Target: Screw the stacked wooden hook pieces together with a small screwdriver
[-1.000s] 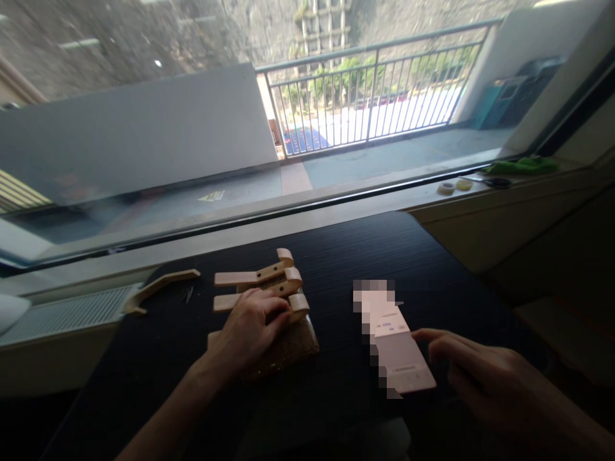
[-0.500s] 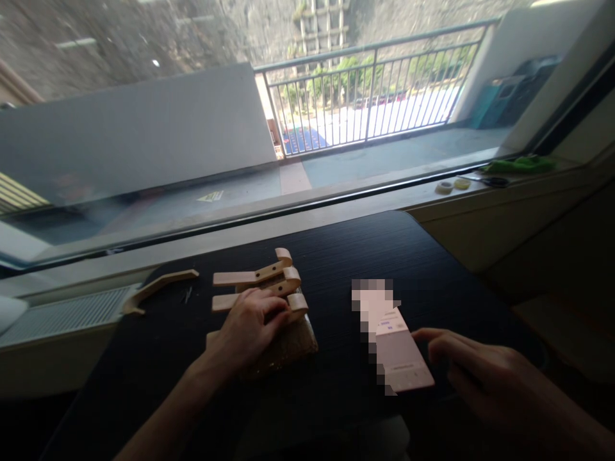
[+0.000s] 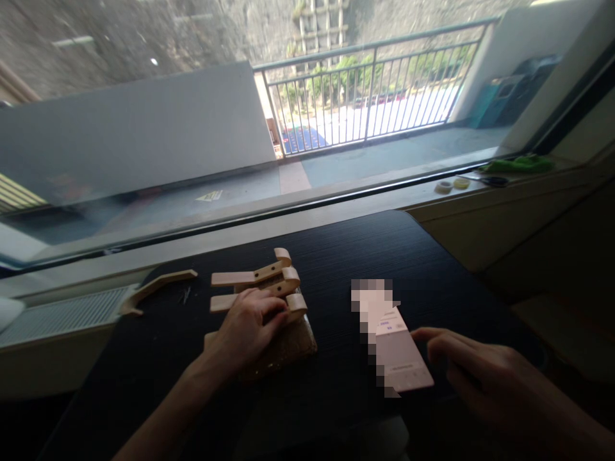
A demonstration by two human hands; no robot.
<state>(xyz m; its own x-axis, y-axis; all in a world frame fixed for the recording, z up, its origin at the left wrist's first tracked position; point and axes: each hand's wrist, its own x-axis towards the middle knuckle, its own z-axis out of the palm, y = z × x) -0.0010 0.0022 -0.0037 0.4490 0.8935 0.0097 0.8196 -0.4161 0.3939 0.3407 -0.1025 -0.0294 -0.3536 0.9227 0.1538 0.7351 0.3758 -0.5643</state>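
My left hand (image 3: pixel 254 317) lies over the nearest of several curved wooden hooks, its fingers curled down around it. Two more wooden hooks (image 3: pixel 282 282) rest beside it, with rounded ends, flat tails and dark screw holes. They lie on a brownish wrapped block (image 3: pixel 283 349), partly hidden by my hand. Right of the block lies a lit phone (image 3: pixel 403 360), its upper left part blurred out by pixels. At its right edge is my right hand (image 3: pixel 485 368), index finger stretched to the phone, other fingers loosely bent and holding nothing visible.
A bent wooden piece (image 3: pixel 161 285) and some small thin metal bits (image 3: pixel 184 295) lie at the left of the dark table (image 3: pixel 336 243). On the windowsill are tape rolls (image 3: pixel 444 187), scissors (image 3: pixel 492 181) and a green cloth (image 3: pixel 521 164). A radiator (image 3: pixel 72 314) stands at the left.
Both hands, the hooks and the phone stay in place. The view has shifted very slightly, and the text on the phone's screen looks a little different.
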